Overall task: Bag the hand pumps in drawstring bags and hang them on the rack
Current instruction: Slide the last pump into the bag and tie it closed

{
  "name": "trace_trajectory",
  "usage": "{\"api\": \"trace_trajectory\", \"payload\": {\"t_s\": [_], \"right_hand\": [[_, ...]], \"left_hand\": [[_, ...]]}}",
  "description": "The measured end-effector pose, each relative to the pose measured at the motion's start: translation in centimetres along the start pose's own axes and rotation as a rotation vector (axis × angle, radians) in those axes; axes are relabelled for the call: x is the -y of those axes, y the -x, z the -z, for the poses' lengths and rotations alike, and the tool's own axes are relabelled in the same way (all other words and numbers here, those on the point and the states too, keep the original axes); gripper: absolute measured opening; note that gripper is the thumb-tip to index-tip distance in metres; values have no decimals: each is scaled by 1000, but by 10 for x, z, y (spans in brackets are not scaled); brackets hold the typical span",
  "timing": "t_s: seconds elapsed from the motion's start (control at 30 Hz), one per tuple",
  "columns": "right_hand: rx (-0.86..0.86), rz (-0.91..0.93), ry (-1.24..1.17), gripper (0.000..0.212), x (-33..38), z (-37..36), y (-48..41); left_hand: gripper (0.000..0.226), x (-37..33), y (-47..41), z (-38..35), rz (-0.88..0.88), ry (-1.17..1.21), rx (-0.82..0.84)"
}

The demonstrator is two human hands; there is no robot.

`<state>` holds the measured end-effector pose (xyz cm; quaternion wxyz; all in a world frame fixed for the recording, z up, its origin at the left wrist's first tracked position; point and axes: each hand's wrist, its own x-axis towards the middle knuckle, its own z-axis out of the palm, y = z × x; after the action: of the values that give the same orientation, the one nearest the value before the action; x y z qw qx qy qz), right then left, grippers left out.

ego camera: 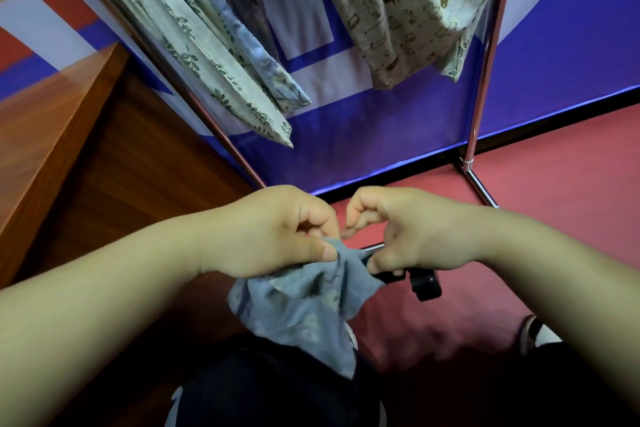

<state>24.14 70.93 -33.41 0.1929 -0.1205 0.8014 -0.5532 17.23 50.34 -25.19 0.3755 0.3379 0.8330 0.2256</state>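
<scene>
Blue-grey cloth, bunched up low in the middle of the frame: that's the drawstring bag [301, 308], hanging from both hands above the person's dark trousers [277, 392]. The left hand [270, 229] has its fingers curled in tight, thumb pressed flat against the forefinger, pinching the gathered top of the bag on its left side. The right hand [415, 232] is curled too, thumb down on the bag's right edge and forefinger hooked over just above it; whether a cord runs between those fingertips, I cannot tell. The two hands sit close, knuckles nearly meeting over the mouth of the bag. Whether a pump is inside, the cloth doesn't show.

Just under the right hand a black part [426, 282] pokes out beside a short chrome bar [374, 248]; pump or rack foot, I can't say.

Up top, the rack [485, 45] stands with its chrome uprights against a blue panel [381, 135]. Bags already hang there: a leaf-print bag [194, 45] in the upper left, a pale blue floral one [249, 45] beside it, an animal-print bag [391, 17] to the upper right. A wooden table [52, 114] fills the left edge, and red floor [554, 201] spreads across the right
</scene>
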Motion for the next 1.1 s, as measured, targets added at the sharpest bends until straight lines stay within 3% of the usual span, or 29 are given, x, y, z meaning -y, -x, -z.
{"api": "trace_trajectory", "payload": {"t_s": [0.13, 0.27, 0.37, 0.47, 0.53, 0.6, 0.7, 0.77, 0.83, 1.1], "right_hand": [[81, -52, 33, 40, -8, -5, -1], [59, 5, -290, 19, -3, 5, 3], [117, 77, -534, 46, -6, 21, 7], [114, 132, -444, 64, -9, 30, 9], [-57, 152, -379, 52, -7, 29, 6], [-348, 169, -348, 38, -2, 25, 2], [-759, 122, -171, 36, -3, 15, -6], [-835, 82, -158, 36, -2, 5, -8], [-766, 84, -135, 34, 2, -2, -8], [-115, 134, -75, 23, 7, -5, 0]], "left_hand": [[9, -2, 2, 6, -13, 39, 4], [8, -2, 3, 12, -7, 100, -55], [10, -1, 2, 17, -10, 162, -165], [10, 1, 0, 21, 0, 223, -237], [11, 1, 1, 21, -9, 208, -234], [11, -1, 2, 21, -30, 187, -218], [13, -3, 3, 21, -71, 184, -211], [11, -3, 3, 22, -89, 177, -215], [10, -2, 3, 23, -102, 165, -218], [11, -5, 7, 25, -206, 100, -165]]}}
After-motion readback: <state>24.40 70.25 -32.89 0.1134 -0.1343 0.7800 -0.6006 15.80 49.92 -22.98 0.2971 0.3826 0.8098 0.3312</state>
